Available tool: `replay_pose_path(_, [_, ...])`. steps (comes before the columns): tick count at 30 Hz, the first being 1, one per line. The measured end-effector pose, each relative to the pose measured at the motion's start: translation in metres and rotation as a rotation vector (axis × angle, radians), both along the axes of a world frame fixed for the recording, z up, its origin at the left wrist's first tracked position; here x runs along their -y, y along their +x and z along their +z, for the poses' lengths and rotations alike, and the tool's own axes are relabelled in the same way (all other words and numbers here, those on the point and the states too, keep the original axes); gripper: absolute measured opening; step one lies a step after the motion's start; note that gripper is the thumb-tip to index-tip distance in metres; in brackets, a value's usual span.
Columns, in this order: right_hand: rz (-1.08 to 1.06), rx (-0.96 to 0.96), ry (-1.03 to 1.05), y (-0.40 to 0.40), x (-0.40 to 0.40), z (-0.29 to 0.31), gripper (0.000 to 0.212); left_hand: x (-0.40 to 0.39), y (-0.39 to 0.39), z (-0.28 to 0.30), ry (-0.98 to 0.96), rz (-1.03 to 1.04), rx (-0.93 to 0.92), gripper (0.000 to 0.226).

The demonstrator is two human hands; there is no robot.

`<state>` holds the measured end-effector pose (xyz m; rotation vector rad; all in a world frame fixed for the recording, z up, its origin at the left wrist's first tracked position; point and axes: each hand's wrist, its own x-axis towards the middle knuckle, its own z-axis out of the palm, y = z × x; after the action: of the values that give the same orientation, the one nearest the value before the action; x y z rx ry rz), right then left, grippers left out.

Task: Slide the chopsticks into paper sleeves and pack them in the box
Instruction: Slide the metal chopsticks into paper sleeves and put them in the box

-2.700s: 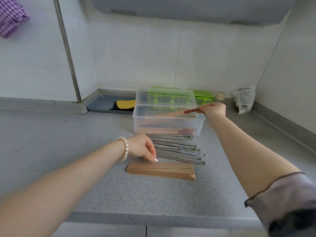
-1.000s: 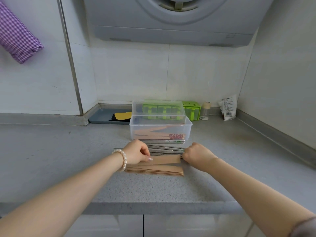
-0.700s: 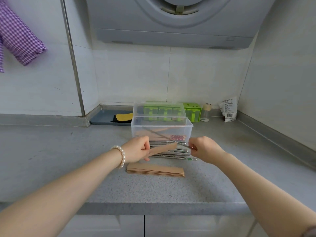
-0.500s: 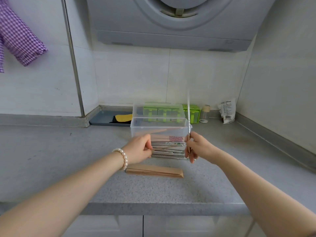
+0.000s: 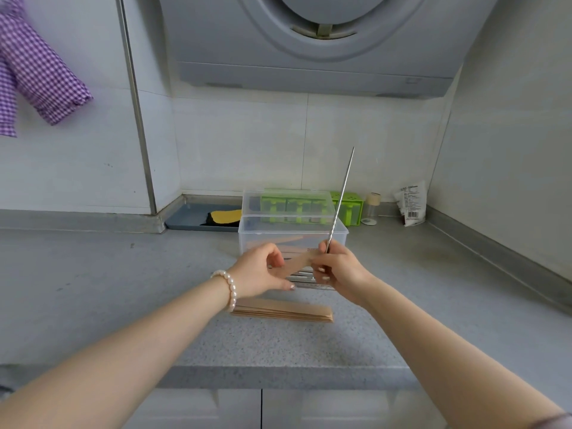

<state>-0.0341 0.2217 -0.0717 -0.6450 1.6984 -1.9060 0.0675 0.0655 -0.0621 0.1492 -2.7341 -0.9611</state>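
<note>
Two hands: left [image 5: 260, 270], right [image 5: 339, 272]. One raised chopstick [image 5: 340, 202] in the right. One paper sleeve [image 5: 298, 262] between them. One clear box [image 5: 292, 232] beyond. One sleeve stack [image 5: 281, 311] below.

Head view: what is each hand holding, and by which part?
Left hand pinches a paper sleeve near its left end; right hand grips a metal chopstick by its lower end.
</note>
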Motion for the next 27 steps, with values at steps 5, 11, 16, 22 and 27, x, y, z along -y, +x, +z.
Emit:
replay_pose_path(5, [0.121,-0.067,0.044,0.01,0.001,-0.004,0.032,-0.01,-0.002,0.009,0.272,-0.04,0.023,0.029])
replay_pose_path(11, [0.169,-0.239,0.232,0.006,-0.017,0.007,0.039,-0.004,0.001,0.014,0.357,0.006,0.043,0.024])
replay_pose_path(16, [0.041,-0.402,0.356,-0.015,-0.055,0.031,0.041,0.01,0.005,0.017,0.393,0.071,0.073,0.012])
replay_pose_path(22, [0.011,-0.556,0.412,-0.033,-0.099,0.055,0.014,0.019,0.009,0.024,0.707,0.04,0.108,0.009])
replay_pose_path(27, [-0.108,-0.652,0.469,-0.041,-0.107,0.06,0.009,0.017,0.01,0.025,0.632,-0.006,0.092,0.023])
